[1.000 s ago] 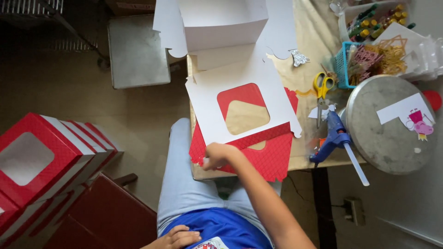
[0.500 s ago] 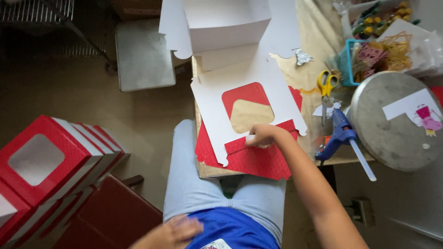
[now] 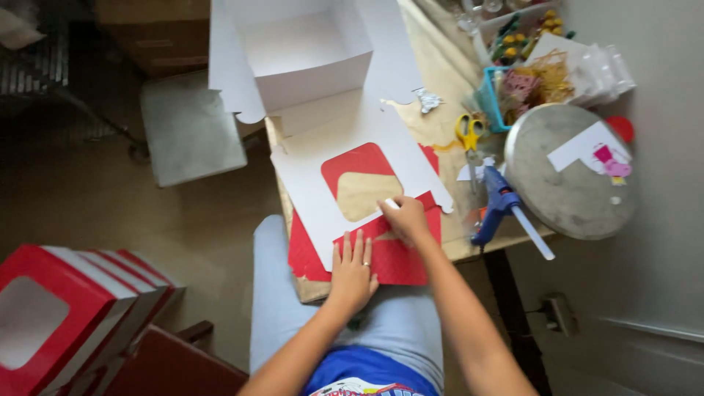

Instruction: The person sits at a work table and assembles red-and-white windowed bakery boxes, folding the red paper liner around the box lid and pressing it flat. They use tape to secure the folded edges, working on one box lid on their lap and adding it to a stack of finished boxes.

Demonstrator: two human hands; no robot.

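A flat white cardboard box blank (image 3: pixel 345 183) with a rounded window cut-out is seen at the centre of the frame, laid over a red patterned sheet (image 3: pixel 389 257) that shows through the window and along the lower edge. The right hand (image 3: pixel 405 218) is placed at the lower right corner of the window, its fingers curled around a small white stick-like object (image 3: pixel 391 204) (what it is cannot be told), the tip held against the card. The left hand (image 3: pixel 352 270) is laid flat just below, fingers spread and released, pressed on the red sheet at its lower edge, with a ring on one finger. Both sheets are borne by a wooden table (image 3: pixel 440 103) above the person's lap. At the top centre an open white box (image 3: pixel 304 48) is seen. To the right, yellow-handled scissors (image 3: pixel 468 132), a blue glue gun (image 3: pixel 502 205) and a round grey metal tray (image 3: pixel 568 183) carrying paper cut-outs are found, with a blue basket (image 3: pixel 488 103) of craft bits in the upper right. In the lower left corner a row of red window boxes (image 3: pixel 66 315) is stacked on the floor
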